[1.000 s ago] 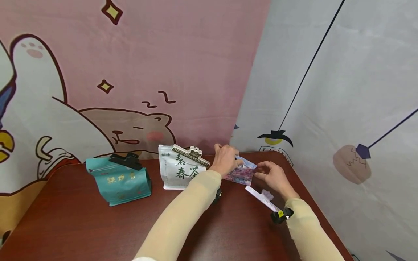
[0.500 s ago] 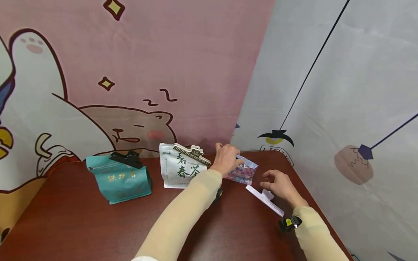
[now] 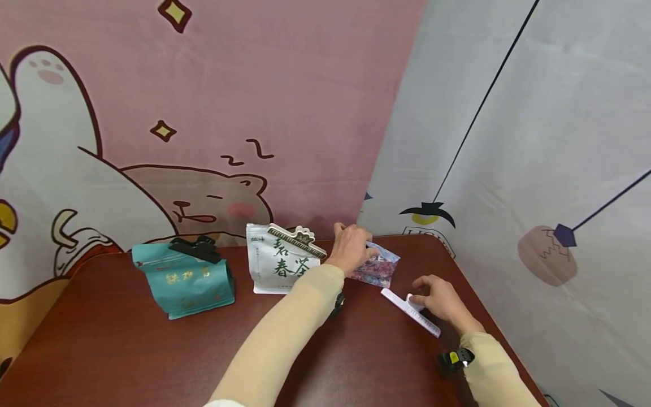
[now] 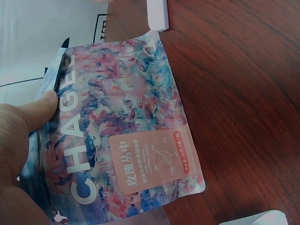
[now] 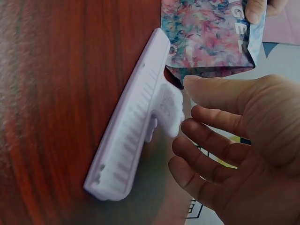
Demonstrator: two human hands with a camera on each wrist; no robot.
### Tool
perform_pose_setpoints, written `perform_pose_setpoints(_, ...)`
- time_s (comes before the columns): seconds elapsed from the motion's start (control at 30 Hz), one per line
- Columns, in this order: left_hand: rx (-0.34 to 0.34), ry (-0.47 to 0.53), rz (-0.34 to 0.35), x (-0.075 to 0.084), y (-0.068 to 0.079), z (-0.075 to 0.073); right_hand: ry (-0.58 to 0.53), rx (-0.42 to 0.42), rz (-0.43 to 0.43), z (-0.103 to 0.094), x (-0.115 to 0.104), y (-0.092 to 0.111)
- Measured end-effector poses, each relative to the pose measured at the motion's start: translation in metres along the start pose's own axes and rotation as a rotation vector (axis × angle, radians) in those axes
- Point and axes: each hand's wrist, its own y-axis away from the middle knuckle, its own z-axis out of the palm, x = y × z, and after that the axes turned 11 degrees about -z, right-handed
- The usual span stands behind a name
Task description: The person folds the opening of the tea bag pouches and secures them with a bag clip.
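My left hand (image 3: 351, 250) pinches the folded top edge of a colourful tea pouch (image 4: 112, 108), with the thumb lying on its front. Pink, blue and red blotches and the letters CHAGE cover the pouch, which is also visible in the head view beside that hand. Nearer the front right lies a pale lilac bag clip (image 5: 129, 126) with a ruler-like bar and a cloud-shaped handle. My right hand (image 5: 239, 136) is at that handle, its thumb and fingers loosely bent with a small gap to it in the right wrist view. The clip rests on the table.
A teal pouch (image 3: 190, 288) with a black clip (image 3: 195, 249) stands at left on the brown table (image 3: 127, 350). Between it and my left hand stands a white tea pouch (image 3: 264, 265) with a decorated clip (image 3: 297, 240). Printed cloth (image 3: 305, 113) hangs behind.
My right hand has left the colourful pouch's right corner and come down toward me to the lilac clip's handle. My left hand stays on the pouch's top.
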Motion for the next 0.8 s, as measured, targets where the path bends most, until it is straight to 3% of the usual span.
perform_pose_setpoints(0.8, -0.001, 0.016, 0.009, -0.0005, 0.0011, 0.0001, 0.016, -0.020, 0.023, 0.0071, 0.0078, 0.0095)
